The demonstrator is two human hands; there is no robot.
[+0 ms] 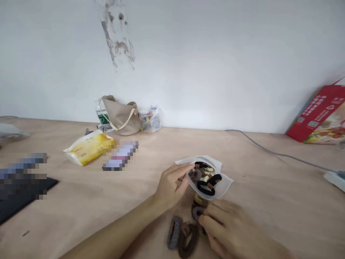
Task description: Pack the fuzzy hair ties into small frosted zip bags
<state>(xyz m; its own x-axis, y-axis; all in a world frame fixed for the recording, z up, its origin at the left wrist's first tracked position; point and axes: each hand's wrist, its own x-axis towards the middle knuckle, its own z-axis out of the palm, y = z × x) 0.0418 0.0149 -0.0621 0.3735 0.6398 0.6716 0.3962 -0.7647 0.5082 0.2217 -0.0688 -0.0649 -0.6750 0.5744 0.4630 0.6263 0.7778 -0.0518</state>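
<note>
A white translucent bag (pixel 225 187) lies open on the table, with black, grey, brown and cream hair ties inside. One black hair tie (pixel 206 187) rests at its mouth. My left hand (pixel 172 183) grips the bag's left rim between thumb and fingers. Just below the bag, my right hand (pixel 231 226), slightly blurred, has its fingertips closed at a small grey hair tie (pixel 197 213) among others. Its palm hides part of that group. To its left lie a thick grey hair tie (pixel 174 233) and a dark brown hair tie (pixel 188 241).
Along the wall stand a beige handbag (pixel 121 115) and a clear bag of small items (pixel 152 120). A yellow packet (pixel 91 147) and a phone (pixel 121 155) lie left of centre. At right are a grey cable (pixel 275 153) and a red box (pixel 318 113).
</note>
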